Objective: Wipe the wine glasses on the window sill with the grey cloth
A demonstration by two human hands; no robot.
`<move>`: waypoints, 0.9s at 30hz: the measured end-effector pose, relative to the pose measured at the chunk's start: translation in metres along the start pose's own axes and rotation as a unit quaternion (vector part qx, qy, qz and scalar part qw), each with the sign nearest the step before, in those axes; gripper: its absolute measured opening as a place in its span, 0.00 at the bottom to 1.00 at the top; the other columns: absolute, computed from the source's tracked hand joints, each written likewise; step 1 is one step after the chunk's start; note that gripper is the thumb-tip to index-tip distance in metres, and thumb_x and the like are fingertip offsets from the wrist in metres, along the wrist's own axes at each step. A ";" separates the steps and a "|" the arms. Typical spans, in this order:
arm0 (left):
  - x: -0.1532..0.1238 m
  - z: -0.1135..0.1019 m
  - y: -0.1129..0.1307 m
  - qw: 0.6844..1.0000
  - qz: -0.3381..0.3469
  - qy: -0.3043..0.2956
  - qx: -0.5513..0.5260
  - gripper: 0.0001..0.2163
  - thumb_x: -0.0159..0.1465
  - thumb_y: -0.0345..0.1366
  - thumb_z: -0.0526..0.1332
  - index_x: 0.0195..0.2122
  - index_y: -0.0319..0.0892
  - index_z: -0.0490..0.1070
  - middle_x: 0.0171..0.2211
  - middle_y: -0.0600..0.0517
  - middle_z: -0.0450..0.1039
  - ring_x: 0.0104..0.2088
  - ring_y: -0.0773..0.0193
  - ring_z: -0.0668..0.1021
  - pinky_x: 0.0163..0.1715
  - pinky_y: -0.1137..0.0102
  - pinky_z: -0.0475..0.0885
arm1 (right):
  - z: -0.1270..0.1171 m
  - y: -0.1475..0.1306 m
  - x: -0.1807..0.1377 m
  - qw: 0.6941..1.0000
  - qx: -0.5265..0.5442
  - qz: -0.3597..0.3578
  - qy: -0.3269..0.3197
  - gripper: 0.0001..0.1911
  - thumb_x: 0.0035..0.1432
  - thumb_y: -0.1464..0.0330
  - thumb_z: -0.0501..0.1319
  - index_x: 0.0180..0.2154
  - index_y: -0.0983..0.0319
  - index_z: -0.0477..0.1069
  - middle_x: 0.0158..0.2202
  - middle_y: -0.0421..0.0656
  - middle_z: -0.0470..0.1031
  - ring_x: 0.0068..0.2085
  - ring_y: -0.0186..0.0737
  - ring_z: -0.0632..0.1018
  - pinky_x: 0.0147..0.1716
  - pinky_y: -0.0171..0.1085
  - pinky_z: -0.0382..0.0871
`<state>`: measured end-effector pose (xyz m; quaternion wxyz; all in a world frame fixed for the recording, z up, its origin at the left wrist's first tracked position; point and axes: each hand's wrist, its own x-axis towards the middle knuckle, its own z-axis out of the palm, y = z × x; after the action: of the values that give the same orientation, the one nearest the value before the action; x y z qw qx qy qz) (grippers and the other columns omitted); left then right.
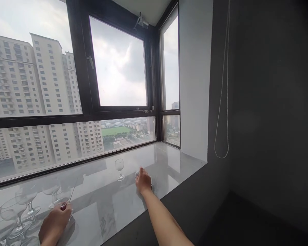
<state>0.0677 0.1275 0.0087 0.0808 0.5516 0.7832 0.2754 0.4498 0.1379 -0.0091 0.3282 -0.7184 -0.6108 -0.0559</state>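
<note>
On the left of the glossy stone sill, my left hand (55, 220) is closed around a clear stemmed glass (62, 197). Something dark red shows by its fingertips, and a thin dark stick slants up from there. Several empty stemmed glasses (20, 225) stand close together beside and behind this hand. My right hand (144, 181) is closed low over the sill, farther right. Its fingers grip a clear object, seemingly a glass, mostly hidden by the hand. One small stemmed glass (119, 168) stands upright and apart, left of my right hand.
The pale reflective sill (92, 205) runs along dark-framed windows (118, 109) and ends at a white wall (195, 85). Its front edge drops to a dark wall. A beaded blind cord (227, 136) hangs in a loop at the right. Tall buildings show outside.
</note>
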 end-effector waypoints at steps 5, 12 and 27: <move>-0.001 0.000 0.002 1.000 0.001 -0.006 0.002 0.16 0.58 0.48 0.52 0.38 0.45 0.73 0.32 0.45 0.77 0.34 0.47 0.78 0.31 0.64 0.69 | 0.001 0.001 0.000 1.000 0.002 -0.003 0.003 0.27 0.61 0.71 0.49 0.62 0.63 0.56 0.50 0.53 0.72 0.48 0.47 0.74 0.38 0.40 0.69; -0.013 -0.001 0.014 0.998 0.032 -0.012 0.044 0.16 0.62 0.47 0.48 0.40 0.45 0.70 0.38 0.43 0.77 0.39 0.47 0.79 0.36 0.63 0.69 | 0.004 0.001 0.000 1.000 0.005 -0.004 0.005 0.27 0.61 0.72 0.50 0.62 0.64 0.56 0.50 0.54 0.72 0.48 0.48 0.74 0.40 0.41 0.69; -0.030 0.012 0.024 0.979 0.110 0.079 0.149 0.18 0.67 0.40 0.41 0.43 0.40 0.68 0.49 0.41 0.69 0.40 0.53 0.78 0.38 0.63 0.68 | 0.005 0.001 0.000 1.000 -0.001 -0.001 0.009 0.27 0.61 0.72 0.50 0.62 0.63 0.57 0.49 0.53 0.72 0.48 0.48 0.75 0.40 0.41 0.68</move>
<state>0.1043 0.1104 0.0059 -0.0957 0.6167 0.7538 0.2056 0.4488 0.1405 -0.0133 0.3331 -0.7177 -0.6081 -0.0635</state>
